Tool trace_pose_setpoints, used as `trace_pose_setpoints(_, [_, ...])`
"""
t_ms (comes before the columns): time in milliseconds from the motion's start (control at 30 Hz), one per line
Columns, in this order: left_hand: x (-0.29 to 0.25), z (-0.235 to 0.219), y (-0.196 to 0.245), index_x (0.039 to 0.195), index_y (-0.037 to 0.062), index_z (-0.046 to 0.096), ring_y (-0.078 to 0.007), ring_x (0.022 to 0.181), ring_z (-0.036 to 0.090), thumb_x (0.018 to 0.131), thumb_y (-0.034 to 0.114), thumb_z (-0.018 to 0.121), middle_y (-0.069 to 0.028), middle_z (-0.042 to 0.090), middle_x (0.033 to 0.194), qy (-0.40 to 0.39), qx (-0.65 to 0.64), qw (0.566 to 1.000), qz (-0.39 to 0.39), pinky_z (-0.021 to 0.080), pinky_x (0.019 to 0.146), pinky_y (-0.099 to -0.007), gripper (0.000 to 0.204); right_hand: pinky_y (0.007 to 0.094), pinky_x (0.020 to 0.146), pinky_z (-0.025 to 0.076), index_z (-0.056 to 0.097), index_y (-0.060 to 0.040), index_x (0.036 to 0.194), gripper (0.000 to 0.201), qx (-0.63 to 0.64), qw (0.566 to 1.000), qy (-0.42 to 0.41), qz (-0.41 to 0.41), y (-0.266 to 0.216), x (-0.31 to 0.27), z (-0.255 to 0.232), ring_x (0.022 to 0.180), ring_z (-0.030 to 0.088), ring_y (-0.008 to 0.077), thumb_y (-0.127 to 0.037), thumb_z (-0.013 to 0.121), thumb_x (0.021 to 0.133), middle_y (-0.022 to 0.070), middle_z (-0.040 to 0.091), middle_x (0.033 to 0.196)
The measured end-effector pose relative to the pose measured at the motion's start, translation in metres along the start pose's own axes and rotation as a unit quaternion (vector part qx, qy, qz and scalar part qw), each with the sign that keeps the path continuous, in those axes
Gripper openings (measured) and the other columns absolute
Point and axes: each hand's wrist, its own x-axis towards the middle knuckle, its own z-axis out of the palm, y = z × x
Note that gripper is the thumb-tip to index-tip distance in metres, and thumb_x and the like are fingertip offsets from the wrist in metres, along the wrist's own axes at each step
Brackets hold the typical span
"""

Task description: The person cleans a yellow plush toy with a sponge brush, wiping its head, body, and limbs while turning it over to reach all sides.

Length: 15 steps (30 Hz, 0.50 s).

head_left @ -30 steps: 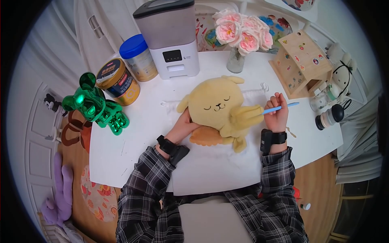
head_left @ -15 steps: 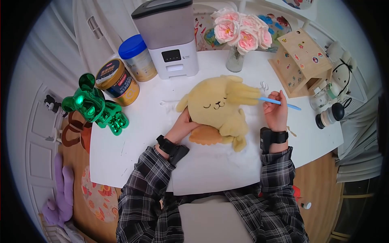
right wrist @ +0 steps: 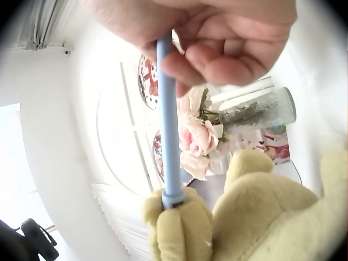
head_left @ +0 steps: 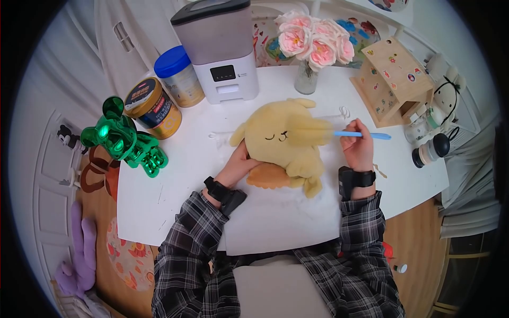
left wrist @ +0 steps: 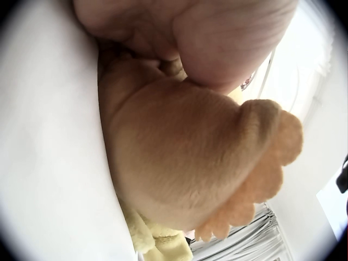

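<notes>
A yellow plush toy [head_left: 270, 127] with an orange base [head_left: 269, 176] lies on a white cloth [head_left: 281, 222]. The left hand [head_left: 236, 165] grips its lower left side; in the left wrist view that hand [left wrist: 217, 38] rests against the orange part [left wrist: 174, 147]. The right hand [head_left: 358, 146] pinches a blue stick [head_left: 371, 135] with a soft yellow head [head_left: 313, 131], blurred and lying over the right side of the toy's face. The right wrist view shows the fingers of the right hand [right wrist: 217, 43] round the blue handle [right wrist: 169, 125], its lobed yellow head [right wrist: 182, 228] beside the plush.
Behind the toy stand a white dispenser [head_left: 228, 79] and a glass vase [head_left: 306, 79] of pink roses. Two cans [head_left: 161, 114] and a shiny green bear figure [head_left: 124, 138] are at the left. A wooden house [head_left: 392, 79] and a black-lidded jar [head_left: 432, 151] stand at the right.
The yellow head of the blue stick has swung up and left, from the toy's lower right onto its face. The right hand has shifted slightly; the left hand keeps its grip on the toy.
</notes>
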Motion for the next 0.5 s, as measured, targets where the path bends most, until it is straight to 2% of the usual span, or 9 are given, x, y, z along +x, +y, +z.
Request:
trace_pose_setpoints(67, [-0.001, 0.0, 0.002, 0.14, 0.003, 0.031, -0.0171, 0.125, 0.045, 0.084, 0.012, 0.067, -0.0081, 0.046, 0.136, 0.004, -0.006, 1.0, -0.003, 0.037, 0.104, -0.0319, 0.067, 0.024, 0.048, 0.028, 0.052, -0.0068, 0.077, 0.023, 0.006, 1.0, -0.008, -0.027, -0.014, 0.003, -0.02, 0.05, 0.034, 0.0075, -0.021, 0.049, 0.095, -0.0038, 0.037, 0.054])
trace_pose_setpoints(167, [-0.001, 0.001, 0.002, 0.14, 0.003, 0.031, -0.0169, 0.125, 0.045, 0.085, 0.011, 0.067, -0.008, 0.046, 0.137, 0.003, 0.001, 1.0, -0.001, 0.037, 0.104, -0.0318, 0.067, 0.0241, 0.051, 0.032, 0.053, -0.0064, 0.076, 0.029, 0.056, 0.99, -0.114, -0.066, -0.018, 0.002, -0.022, 0.054, 0.038, 0.0085, -0.026, 0.047, 0.097, -0.0021, 0.04, 0.057])
trace_pose_setpoints(200, [-0.001, 0.001, 0.002, 0.14, 0.003, 0.031, -0.0169, 0.125, 0.044, 0.085, 0.011, 0.067, -0.008, 0.046, 0.137, 0.0, 0.004, 1.0, -0.001, 0.037, 0.104, -0.0318, 0.066, 0.0245, 0.052, 0.034, 0.054, -0.0055, 0.077, 0.032, 0.058, 0.991, -0.097, -0.065, -0.016, 0.001, -0.02, 0.056, 0.04, 0.0091, -0.029, 0.046, 0.098, -0.001, 0.042, 0.059])
trace_pose_setpoints(267, [-0.001, 0.001, 0.003, 0.14, 0.0033, 0.031, -0.0169, 0.125, 0.045, 0.085, 0.01, 0.066, -0.0076, 0.047, 0.136, 0.004, 0.015, 1.0, 0.006, 0.037, 0.104, -0.0316, 0.065, 0.0254, 0.056, 0.037, 0.057, -0.0038, 0.08, 0.039, 0.062, 0.994, -0.066, -0.059, 0.0, -0.013, 0.017, 0.06, 0.045, 0.0105, -0.034, 0.043, 0.099, 0.001, 0.047, 0.064])
trace_pose_setpoints(367, [-0.003, 0.004, 0.005, 0.14, 0.0036, 0.032, -0.0169, 0.123, 0.047, 0.087, 0.009, 0.064, -0.0068, 0.049, 0.134, 0.014, 0.028, 0.999, 0.021, 0.039, 0.103, -0.0312, 0.062, 0.027, 0.06, 0.04, 0.061, -0.0009, 0.087, 0.049, -0.07, 0.984, -0.159, -0.027, 0.025, -0.026, 0.035, 0.066, 0.048, 0.0125, -0.042, 0.038, 0.1, 0.0036, 0.053, 0.072])
trace_pose_setpoints(400, [-0.003, 0.004, 0.005, 0.14, 0.0036, 0.032, -0.0167, 0.123, 0.047, 0.087, 0.009, 0.064, -0.0067, 0.049, 0.135, 0.012, 0.027, 0.999, 0.021, 0.038, 0.103, -0.031, 0.062, 0.0269, 0.06, 0.04, 0.062, 0.0007, 0.091, 0.051, -0.135, 0.977, -0.161, -0.027, 0.031, -0.024, 0.03, 0.064, 0.048, 0.0127, -0.043, 0.036, 0.1, 0.0029, 0.053, 0.069])
trace_pose_setpoints(500, [-0.001, 0.002, 0.004, 0.14, 0.0029, 0.031, -0.0169, 0.125, 0.045, 0.086, 0.011, 0.065, -0.0075, 0.046, 0.136, 0.004, 0.009, 1.0, 0.014, 0.036, 0.104, -0.0313, 0.064, 0.0269, 0.057, 0.038, 0.061, -0.0003, 0.087, 0.048, -0.194, 0.975, -0.111, -0.016, 0.021, -0.019, 0.024, 0.057, 0.045, 0.0124, -0.04, 0.037, 0.101, 0.0011, 0.048, 0.06])
